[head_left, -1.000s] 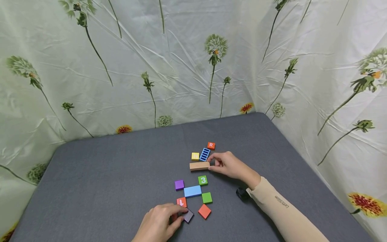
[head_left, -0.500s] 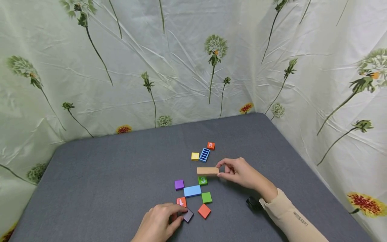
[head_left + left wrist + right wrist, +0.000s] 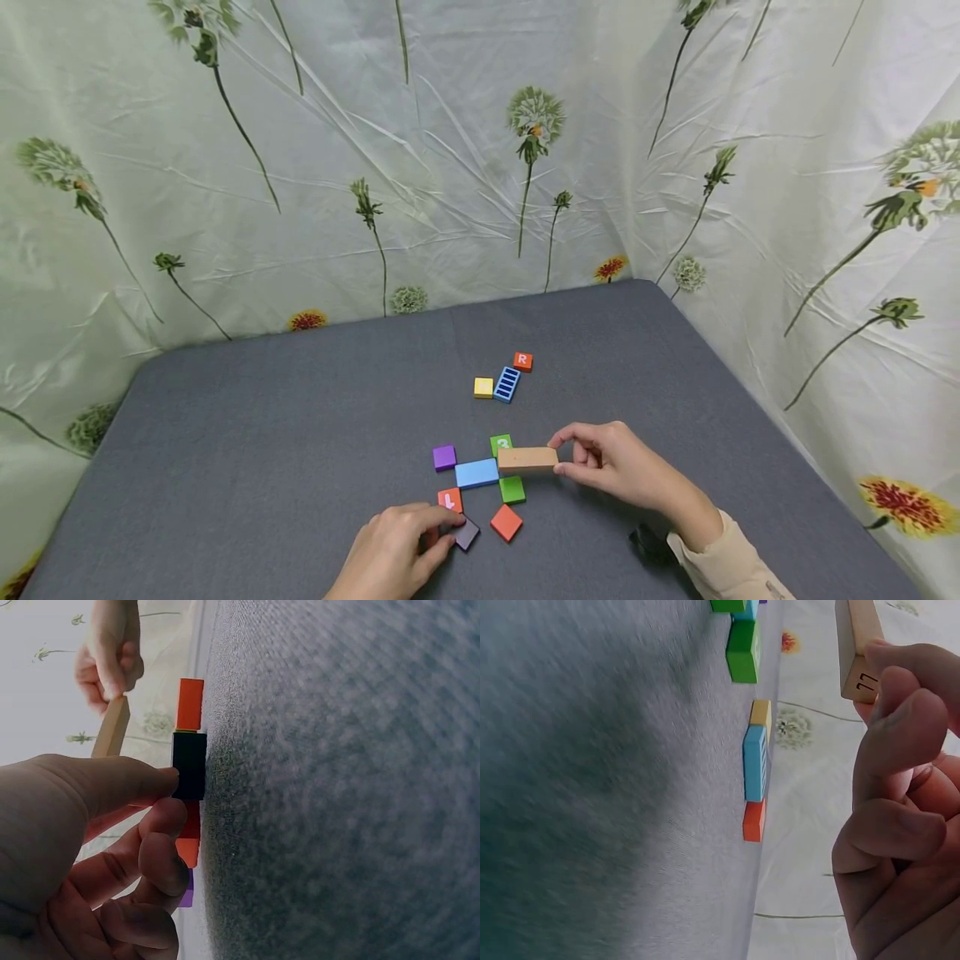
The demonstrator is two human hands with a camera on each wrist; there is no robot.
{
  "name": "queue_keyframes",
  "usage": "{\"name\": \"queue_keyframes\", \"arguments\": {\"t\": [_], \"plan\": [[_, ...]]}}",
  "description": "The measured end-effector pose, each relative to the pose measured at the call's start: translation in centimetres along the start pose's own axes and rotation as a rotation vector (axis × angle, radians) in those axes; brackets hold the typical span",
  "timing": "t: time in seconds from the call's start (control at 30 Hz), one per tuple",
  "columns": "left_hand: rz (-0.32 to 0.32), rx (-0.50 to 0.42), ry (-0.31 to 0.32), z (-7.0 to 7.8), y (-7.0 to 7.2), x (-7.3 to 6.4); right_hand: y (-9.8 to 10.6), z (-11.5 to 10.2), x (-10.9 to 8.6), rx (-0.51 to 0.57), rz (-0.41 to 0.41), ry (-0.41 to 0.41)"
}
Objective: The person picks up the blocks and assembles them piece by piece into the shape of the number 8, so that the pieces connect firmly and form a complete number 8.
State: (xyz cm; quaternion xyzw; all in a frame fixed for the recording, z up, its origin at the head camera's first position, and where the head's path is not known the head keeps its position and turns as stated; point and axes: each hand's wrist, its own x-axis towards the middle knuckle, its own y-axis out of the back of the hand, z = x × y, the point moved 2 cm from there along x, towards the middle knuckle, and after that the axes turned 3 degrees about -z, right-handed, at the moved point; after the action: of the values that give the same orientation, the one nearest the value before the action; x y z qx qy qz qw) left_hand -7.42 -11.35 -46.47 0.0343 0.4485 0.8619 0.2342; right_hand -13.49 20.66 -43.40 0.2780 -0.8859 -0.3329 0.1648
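Observation:
In the head view my right hand (image 3: 630,467) pinches one end of a long wooden block (image 3: 527,459) between thumb and finger. The block is held above the table, partly covering a green block with a 3 (image 3: 500,443). Its end, marked 77, shows in the right wrist view. My left hand (image 3: 397,546) pinches a dark grey block (image 3: 467,533) that lies on the table. Just beyond that lies a red-orange block with a white mark (image 3: 450,500). Around them are a blue rectangular block (image 3: 477,473), a purple block (image 3: 444,457), a plain green block (image 3: 512,490) and a plain red-orange block (image 3: 507,523).
Farther back on the grey table (image 3: 300,433) lie a yellow block (image 3: 483,387), a blue slotted block (image 3: 507,384) and a red block with an R (image 3: 522,362). A flowered curtain (image 3: 450,167) hangs behind the table and along its right side.
My right hand has lifted the wooden block from beside the yellow and blue slotted blocks and carried it nearer and to the right. The left hand has stayed in place.

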Motion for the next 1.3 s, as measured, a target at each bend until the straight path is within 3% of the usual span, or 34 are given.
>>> {"name": "queue_keyframes", "arguments": {"t": [0.43,0.77,1.3], "plan": [[0.029,0.015,-0.021,0.2,-0.1,-0.2,-1.8,-1.3,-2.3,0.055,-0.021,0.055],[0.047,0.027,-0.030,0.2,-0.2,-0.3,-3.2,-2.1,-3.3,0.090,-0.092,0.005],[0.027,0.031,-0.008,0.2,-0.1,-0.2,-5.8,-2.7,-3.6,0.059,-0.127,0.066]]}}
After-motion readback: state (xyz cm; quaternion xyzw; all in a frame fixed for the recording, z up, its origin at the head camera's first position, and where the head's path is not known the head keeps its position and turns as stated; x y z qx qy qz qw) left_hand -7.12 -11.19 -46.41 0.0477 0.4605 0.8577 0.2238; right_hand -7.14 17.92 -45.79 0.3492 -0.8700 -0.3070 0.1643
